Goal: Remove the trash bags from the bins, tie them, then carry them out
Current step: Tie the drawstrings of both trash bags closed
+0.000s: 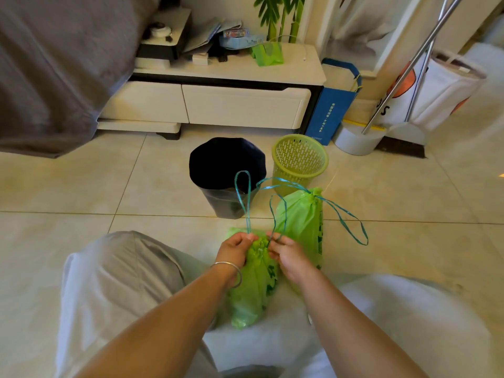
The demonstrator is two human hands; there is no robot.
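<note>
Two green trash bags lie on the tiled floor between my knees. The near green bag (pixel 253 293) has its mouth gathered, and two blue drawstring loops (pixel 246 197) rise from it. My left hand (pixel 236 248) pinches the left loop at the bag's neck. My right hand (pixel 289 255) pinches the right loop beside it. The far green bag (pixel 302 216) stands just behind, its mouth drawn closed, its blue string loops (pixel 351 227) trailing to the right. A black-lined bin (pixel 227 170) and a green perforated bin (pixel 300 162) without a bag stand beyond.
A low white cabinet (pixel 218 105) with clutter on top runs along the back. A grey-covered bed (pixel 54 72) is at left. A blue paper bag (pixel 332 107), a white round base with metal poles (pixel 357 140) and a white fabric hamper (pixel 441 94) stand at right.
</note>
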